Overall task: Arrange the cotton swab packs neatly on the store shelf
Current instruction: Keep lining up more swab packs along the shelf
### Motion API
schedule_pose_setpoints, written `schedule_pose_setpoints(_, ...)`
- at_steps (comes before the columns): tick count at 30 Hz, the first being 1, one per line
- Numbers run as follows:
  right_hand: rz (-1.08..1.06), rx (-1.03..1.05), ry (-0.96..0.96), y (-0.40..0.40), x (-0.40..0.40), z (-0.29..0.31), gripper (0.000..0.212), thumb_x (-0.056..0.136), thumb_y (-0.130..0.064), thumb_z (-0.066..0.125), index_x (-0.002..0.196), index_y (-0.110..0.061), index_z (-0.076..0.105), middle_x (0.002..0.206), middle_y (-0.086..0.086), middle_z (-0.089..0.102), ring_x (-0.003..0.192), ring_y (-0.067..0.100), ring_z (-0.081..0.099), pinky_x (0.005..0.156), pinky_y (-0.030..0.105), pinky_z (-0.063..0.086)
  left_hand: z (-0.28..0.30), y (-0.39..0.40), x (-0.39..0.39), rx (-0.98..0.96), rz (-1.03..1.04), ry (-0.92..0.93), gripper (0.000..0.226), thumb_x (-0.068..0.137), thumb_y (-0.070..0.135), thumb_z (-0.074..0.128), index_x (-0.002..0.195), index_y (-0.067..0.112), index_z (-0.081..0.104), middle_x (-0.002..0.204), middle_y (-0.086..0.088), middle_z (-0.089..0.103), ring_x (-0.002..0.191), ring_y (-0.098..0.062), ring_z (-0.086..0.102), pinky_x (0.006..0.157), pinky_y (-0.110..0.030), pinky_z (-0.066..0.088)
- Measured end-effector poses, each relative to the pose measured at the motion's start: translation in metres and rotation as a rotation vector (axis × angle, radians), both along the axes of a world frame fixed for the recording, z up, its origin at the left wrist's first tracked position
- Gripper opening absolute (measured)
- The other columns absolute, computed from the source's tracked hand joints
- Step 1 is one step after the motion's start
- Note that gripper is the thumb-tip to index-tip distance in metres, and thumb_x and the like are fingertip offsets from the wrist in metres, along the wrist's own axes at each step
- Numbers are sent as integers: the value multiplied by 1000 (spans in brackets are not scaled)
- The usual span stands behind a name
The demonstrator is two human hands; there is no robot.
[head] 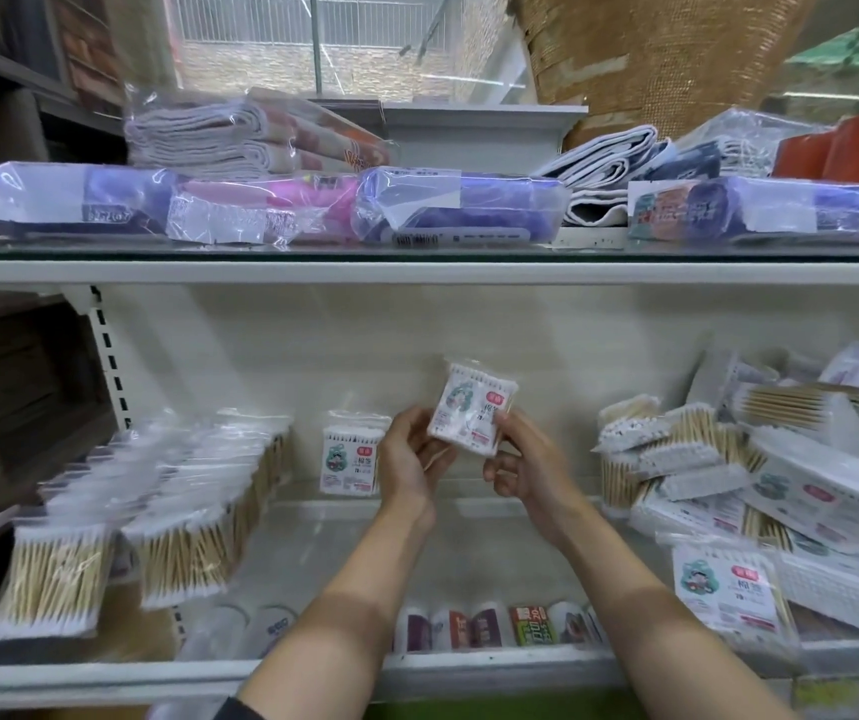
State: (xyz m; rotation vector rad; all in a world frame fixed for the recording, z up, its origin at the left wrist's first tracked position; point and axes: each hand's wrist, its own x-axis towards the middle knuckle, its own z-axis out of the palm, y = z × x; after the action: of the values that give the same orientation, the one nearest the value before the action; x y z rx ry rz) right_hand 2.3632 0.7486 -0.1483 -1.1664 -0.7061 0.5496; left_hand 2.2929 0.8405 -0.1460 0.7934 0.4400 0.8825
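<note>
I hold one cotton swab pack (471, 407) up in the middle of the lower shelf, tilted, its printed label facing me. My left hand (414, 457) touches its lower left corner with curled fingers. My right hand (523, 459) pinches its right edge. Behind my left hand another pack (348, 462) stands upright against the back. On the left, two rows of packs (167, 511) stand upright in line. A loose heap of packs (739, 470) lies jumbled on the right, and one pack (726, 589) lies flat at the front right.
The glass shelf (417, 543) carries the packs. Small labelled items (495, 623) show through it from the level below. The upper shelf (417, 270) holds bagged cloths and purple packets (458, 205). A perforated upright (107, 356) stands at the left.
</note>
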Motion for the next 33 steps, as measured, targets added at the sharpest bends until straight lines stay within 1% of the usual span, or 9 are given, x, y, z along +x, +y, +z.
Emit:
schedule_pose_setpoints(4,27,-6,-30,-2,-3,-3,16,97,-21,43,97,-19,60,70,-3,62,47,14,48,38,17,28,-2,0,-1,25,-47,-3,23,89,19,51,67,18,59,66,1,60,65,-13,54,61,-24,38)
schedule_pose_setpoints(11,46,2,-42,-5,-3,-7,18,97,-21,42,100,-18,60,70,1,60,50,15,50,39,19,32,-6,-2,-2,100,-98,23,17,87,20,54,75,15,66,70,-1,61,71,-15,55,65,-27,39)
schedule_pose_setpoints(14,40,15,-40,-5,-2,-8,19,97,-22,43,98,-17,60,71,3,60,50,15,50,39,19,34,-7,-3,-2,115,-93,28,18,88,18,52,76,14,64,69,-1,60,70,-14,55,64,-27,39)
schedule_pose_setpoints(18,42,37,-16,-5,-3,-7,18,97,-22,43,99,-13,59,74,4,62,51,16,53,39,19,36,-8,-2,-1,187,-25,19,9,87,10,56,80,14,60,73,-1,63,68,-12,59,61,-23,43)
schedule_pose_setpoints(21,53,69,11,-6,-2,-7,20,96,-21,42,101,-10,59,79,7,65,52,18,56,38,21,39,-8,1,-1,204,39,20,20,85,-2,57,75,15,53,74,-3,61,67,-14,57,52,-16,44)
schedule_pose_setpoints(25,75,97,43,-7,-3,-6,26,98,-20,38,97,-8,61,79,10,68,54,20,60,40,24,45,-9,2,1,263,62,55,28,84,-11,49,71,13,57,74,-4,61,68,-14,58,55,-17,45)
schedule_pose_setpoints(28,84,118,56,-7,-2,-6,30,98,-22,37,99,-8,63,85,12,67,56,20,62,42,25,47,-9,1,0,291,31,56,25,84,-8,51,73,12,61,76,-3,64,71,-13,60,59,-16,48)
schedule_pose_setpoints(31,73,122,52,-8,0,-6,30,98,-22,36,101,-9,63,88,12,66,59,20,64,43,24,48,-10,-2,0,323,-37,28,10,86,2,56,82,10,61,83,-6,64,80,-16,60,66,-19,49)
schedule_pose_setpoints(33,55,121,36,-8,1,-7,30,99,-21,36,103,-10,64,90,11,65,59,19,64,43,23,47,-10,-4,0,321,-89,-7,5,87,6,57,86,10,60,86,-7,64,80,-17,60,65,-21,49)
